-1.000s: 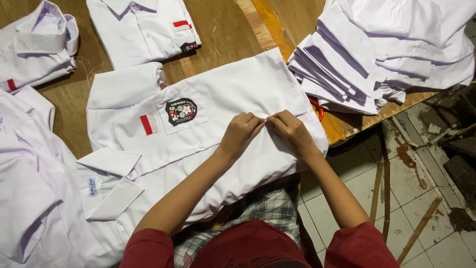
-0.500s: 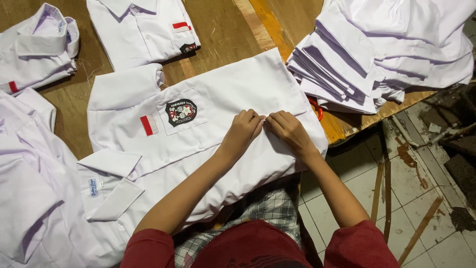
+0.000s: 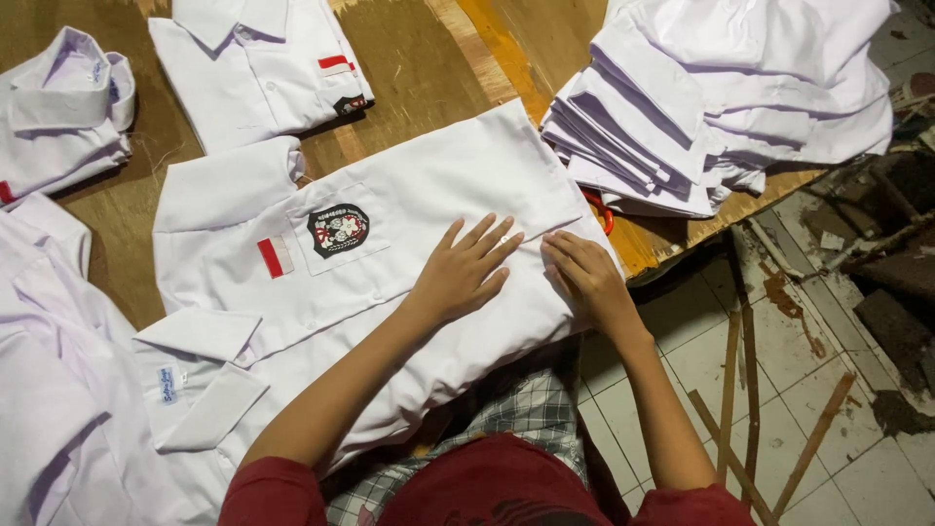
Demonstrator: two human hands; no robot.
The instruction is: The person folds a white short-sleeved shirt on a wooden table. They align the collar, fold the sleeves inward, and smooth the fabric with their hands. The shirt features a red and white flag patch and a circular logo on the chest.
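Two hands are resting on the white shirt [image 3: 409, 224] I am watching, which is lying folded at the near middle of the wooden table [image 3: 419, 68]. The left hand [image 3: 463, 273] is pressing flat with its fingers spread, just right of the chest pocket and its dark badge [image 3: 338, 230]. The right hand [image 3: 584, 275] is lying beside it at the shirt's right edge, fingers together and slightly curled on the cloth, holding nothing. A stack of folded white shirts [image 3: 721, 97] is sitting at the far right; another folded shirt [image 3: 258, 63] is lying further away.
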